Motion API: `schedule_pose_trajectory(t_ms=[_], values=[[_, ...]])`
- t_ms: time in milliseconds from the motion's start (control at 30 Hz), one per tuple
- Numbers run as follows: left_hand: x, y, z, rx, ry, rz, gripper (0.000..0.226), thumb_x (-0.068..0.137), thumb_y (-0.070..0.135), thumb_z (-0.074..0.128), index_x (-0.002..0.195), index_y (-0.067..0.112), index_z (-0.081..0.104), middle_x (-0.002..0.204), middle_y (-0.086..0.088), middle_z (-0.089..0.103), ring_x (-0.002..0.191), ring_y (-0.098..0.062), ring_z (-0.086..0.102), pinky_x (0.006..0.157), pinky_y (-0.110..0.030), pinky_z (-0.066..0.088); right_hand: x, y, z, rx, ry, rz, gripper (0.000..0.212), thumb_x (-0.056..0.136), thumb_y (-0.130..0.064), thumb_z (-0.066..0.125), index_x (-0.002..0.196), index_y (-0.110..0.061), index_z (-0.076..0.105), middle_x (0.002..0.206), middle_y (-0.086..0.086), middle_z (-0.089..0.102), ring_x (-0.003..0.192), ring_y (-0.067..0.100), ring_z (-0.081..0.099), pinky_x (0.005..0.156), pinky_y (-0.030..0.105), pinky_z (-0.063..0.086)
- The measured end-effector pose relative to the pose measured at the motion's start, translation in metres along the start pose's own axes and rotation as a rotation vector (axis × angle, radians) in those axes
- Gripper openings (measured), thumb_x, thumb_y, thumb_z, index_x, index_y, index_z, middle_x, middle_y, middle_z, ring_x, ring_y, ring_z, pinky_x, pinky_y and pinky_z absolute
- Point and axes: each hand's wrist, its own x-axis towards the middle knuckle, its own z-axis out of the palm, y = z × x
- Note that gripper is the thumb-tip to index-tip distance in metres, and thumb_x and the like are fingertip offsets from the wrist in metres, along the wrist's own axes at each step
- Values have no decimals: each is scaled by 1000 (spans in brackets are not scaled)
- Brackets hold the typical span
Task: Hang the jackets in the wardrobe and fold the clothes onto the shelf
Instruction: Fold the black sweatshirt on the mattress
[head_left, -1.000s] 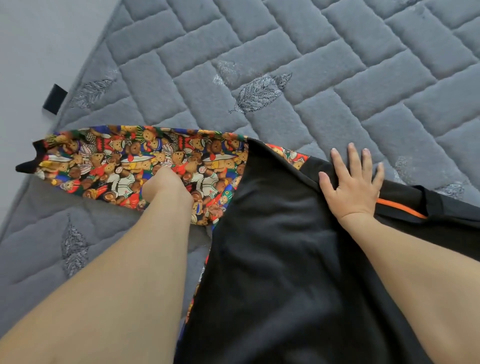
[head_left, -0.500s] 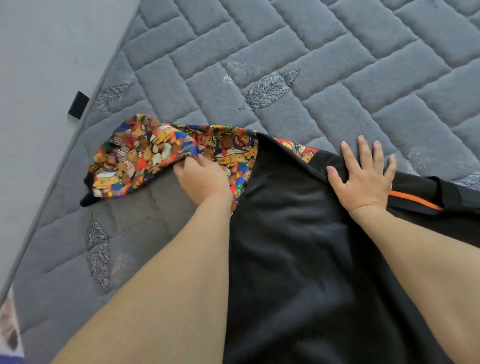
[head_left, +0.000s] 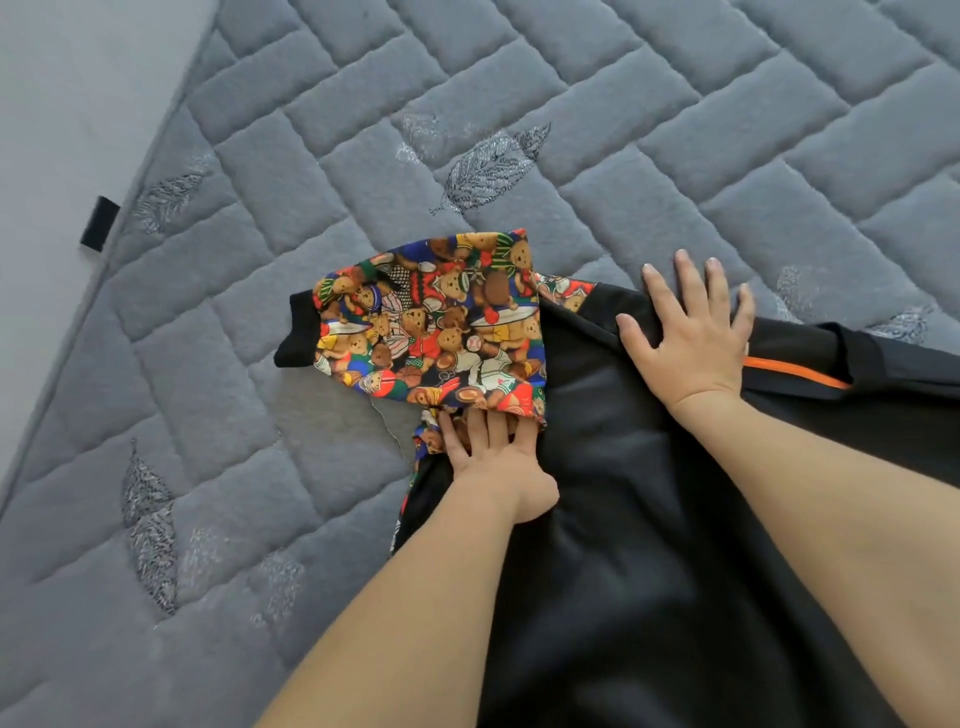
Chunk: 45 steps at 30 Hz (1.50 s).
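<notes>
A black jacket (head_left: 623, 545) lies spread on a grey quilted mat (head_left: 597, 88), with an orange line (head_left: 795, 375) near its right side. Its sleeve (head_left: 436, 322) has a bright teddy-bear print and a black cuff (head_left: 296, 335). The sleeve is folded back on itself beside the jacket's left shoulder, cuff pointing left. My left hand (head_left: 498, 467) lies back-up at the sleeve's lower edge, fingers straight, their tips hidden under the printed fabric. My right hand (head_left: 691, 332) presses flat with spread fingers on the black body near the shoulder.
The mat has a brick-like quilting and stitched leaf motifs (head_left: 488, 166). A small black tag (head_left: 100, 223) sticks out at its left edge, where pale floor (head_left: 62, 78) begins.
My left hand drew the printed sleeve from stretched out leftward in towards the jacket and folded it over. Its grip has loosened to straight fingers. My right hand stayed pressed on the black fabric.
</notes>
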Motion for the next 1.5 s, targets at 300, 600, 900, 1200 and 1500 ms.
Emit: schedule_pose_trajectory(t_ms=[300, 600, 900, 1200, 1500], values=[[3, 9, 7, 1, 45, -20, 105, 65, 49, 38, 153, 26, -14, 160, -10, -21, 142, -43, -31, 73, -64, -47, 7, -28, -40, 402, 95, -110, 48, 92, -44, 49, 134, -21, 55, 151, 6, 39, 144, 27, 29, 117, 58, 11], [-8, 7, 1, -41, 91, 22, 97, 82, 52, 45, 155, 26, -13, 162, -12, -22, 144, -41, -30, 76, -61, -47, 78, -234, -106, 66, -358, -549, 56, 90, -21, 44, 145, -22, 38, 144, 16, 45, 136, 37, 29, 107, 49, 24], [0, 8, 8, -21, 83, 30, 96, 79, 50, 40, 155, 27, -14, 162, -12, -23, 143, -40, -33, 75, -64, -47, 74, -265, -71, 134, -489, -539, 45, 89, -14, 45, 129, -33, 55, 126, 5, 59, 129, 33, 39, 108, 48, 17], [4, 3, 9, -95, 124, 12, 108, 63, 41, 38, 149, 32, -28, 132, -8, -64, 109, -31, -67, 86, -64, -43, 84, -156, -111, 710, -366, -158, 25, 83, 1, 38, 86, -11, 60, 88, 11, 63, 93, 29, 60, 88, 42, 50], [-5, 11, 1, -105, 111, -100, 106, 77, 41, 43, 137, 38, -44, 145, -4, -54, 131, -31, -52, 94, -66, -37, 15, 34, -137, 1396, -326, 544, 25, 97, -13, 46, 112, -24, 62, 107, 1, 67, 101, 15, 62, 93, 34, 44]])
